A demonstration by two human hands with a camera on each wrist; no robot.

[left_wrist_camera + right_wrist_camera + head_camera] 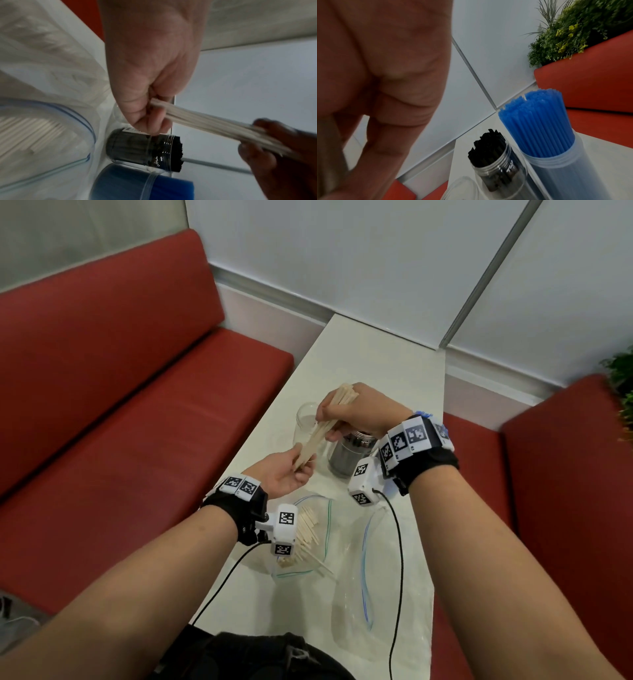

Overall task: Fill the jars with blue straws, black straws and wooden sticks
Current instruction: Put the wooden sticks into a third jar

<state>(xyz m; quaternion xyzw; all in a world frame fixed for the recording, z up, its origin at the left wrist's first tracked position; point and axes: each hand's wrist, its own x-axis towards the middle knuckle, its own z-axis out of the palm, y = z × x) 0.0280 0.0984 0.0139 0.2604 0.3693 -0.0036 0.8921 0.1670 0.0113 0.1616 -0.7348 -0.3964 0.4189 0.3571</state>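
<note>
A bundle of wooden sticks (317, 434) hangs slanted over an empty clear jar (306, 416) on the white table (376, 361). My right hand (347, 414) grips the bundle's upper part. My left hand (294, 470) holds its lower end, fingers curled round the wooden sticks (205, 124) in the left wrist view. A jar of black straws (351, 455) stands just right of the empty jar. The right wrist view shows the black straw jar (496, 162) beside a taller jar of blue straws (539, 128), which my right wrist mostly hides in the head view.
An open zip bag (320, 542) with several more wooden sticks lies near the table's left edge under my left wrist. An empty zip bag (368, 583) lies to its right. Red benches (137, 405) flank the narrow table, and a plant (565, 31) stands behind the right bench.
</note>
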